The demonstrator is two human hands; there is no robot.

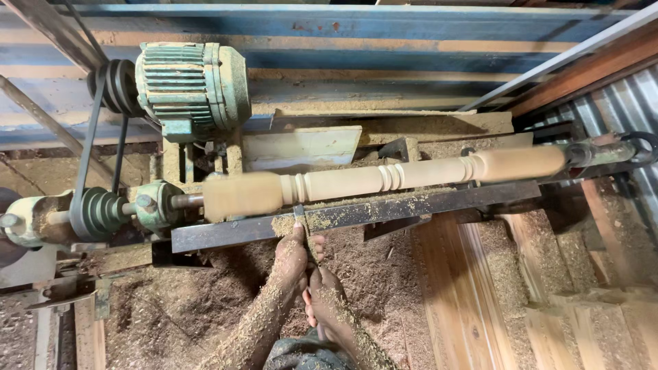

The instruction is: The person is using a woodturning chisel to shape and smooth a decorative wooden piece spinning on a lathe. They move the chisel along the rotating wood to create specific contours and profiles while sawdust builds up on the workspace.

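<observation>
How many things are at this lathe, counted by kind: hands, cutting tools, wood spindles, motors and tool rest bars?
Hands: 2, left hand and right hand, both gripping the tool
Cutting tool: 1
Wood spindle: 1
Green motor: 1
Dark tool rest bar: 1
Total: 6

Woodturning workshop. Belt-driven lathe: green motor (192,85) up top, black belts (88,147) down to a stepped pulley (103,214), pale turned spindle (384,179) mounted between centres, steel tool rest (425,204) running along it. Sawdust (205,294) piled thick under the machine and coating everything. Rough planks (459,301) to the right, corrugated metal sheet (637,103) at the edge.
</observation>
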